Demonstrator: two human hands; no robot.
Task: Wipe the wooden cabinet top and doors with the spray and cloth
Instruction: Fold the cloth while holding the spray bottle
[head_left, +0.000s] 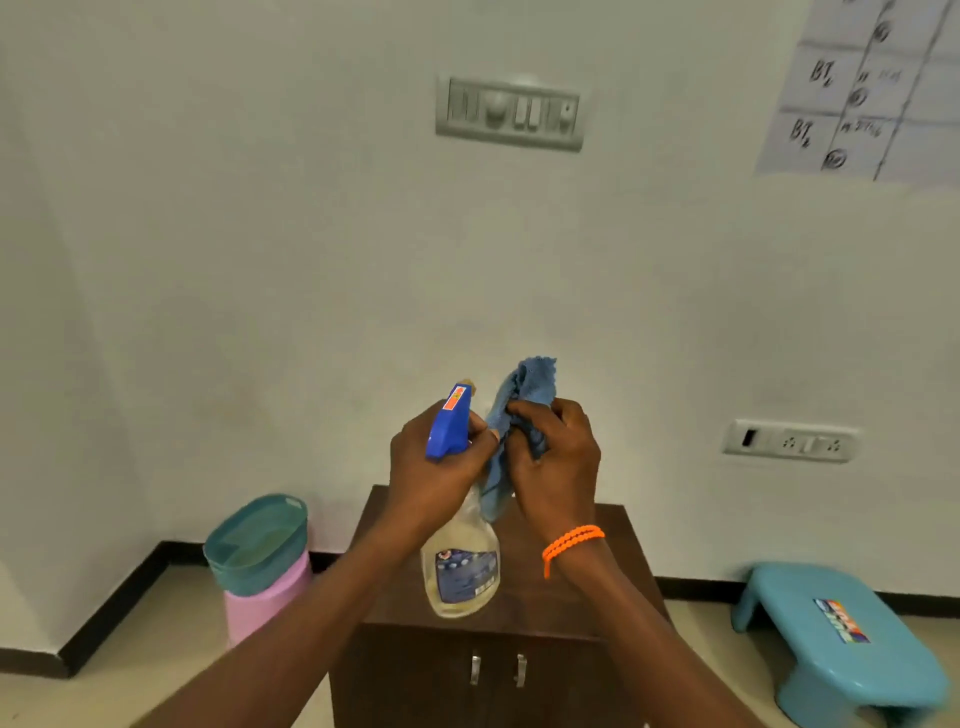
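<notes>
Standing over the wooden cabinet (524, 603), I grip the spray bottle (460, 561) in my left hand (436, 467) and bunch the blue cloth (514, 431) in my right hand (556, 462); top and doors (498, 680) appear not yet wiped.

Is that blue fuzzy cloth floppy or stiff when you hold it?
Probably floppy: the blue fuzzy cloth bunches up where the right hand grips it, and its lower end droops beside the clear spray bottle with the blue trigger held by the left hand. It likely weighs little, since a few curled fingers hold it up.
</notes>
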